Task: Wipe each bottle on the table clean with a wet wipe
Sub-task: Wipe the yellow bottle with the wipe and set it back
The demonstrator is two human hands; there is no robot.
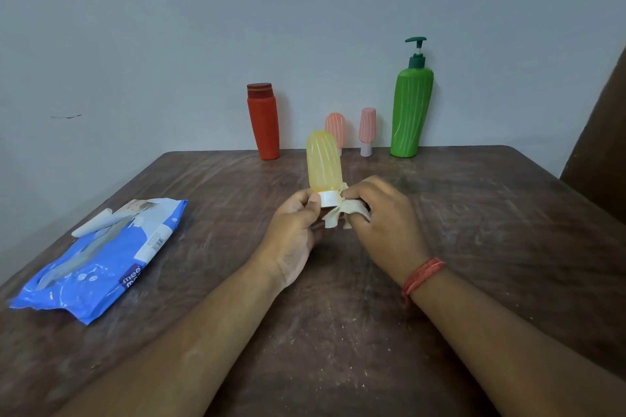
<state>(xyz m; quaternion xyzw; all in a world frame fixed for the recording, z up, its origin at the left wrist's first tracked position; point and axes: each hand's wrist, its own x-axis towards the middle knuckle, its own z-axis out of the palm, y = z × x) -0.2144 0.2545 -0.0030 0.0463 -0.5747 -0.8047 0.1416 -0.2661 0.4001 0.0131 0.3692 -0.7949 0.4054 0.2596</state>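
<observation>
Holding yellow bottle (324,159) cap-down by white cap (329,198), left hand (294,226) fingers curled round; right hand (376,210) pinched wet wipe (342,211) against cap, likely steadied for wiping.

You get soft, even, rather dim light with a cool grey cast over the wall (305,10). The bottles at the far edge throw only faint shadows, so no strong single lamp shows itself. The tabletop (474,213) carries a dull, pale sheen across its far half, and the blue wipes pack (101,264) at near left gives small white glints off its plastic. The wide lens bends your view: the tabletop's edges splay outward and the forearms swell toward the near corners. The middle stays fairly sharp; fine detail softens toward the near edge and the dark right corner.
</observation>
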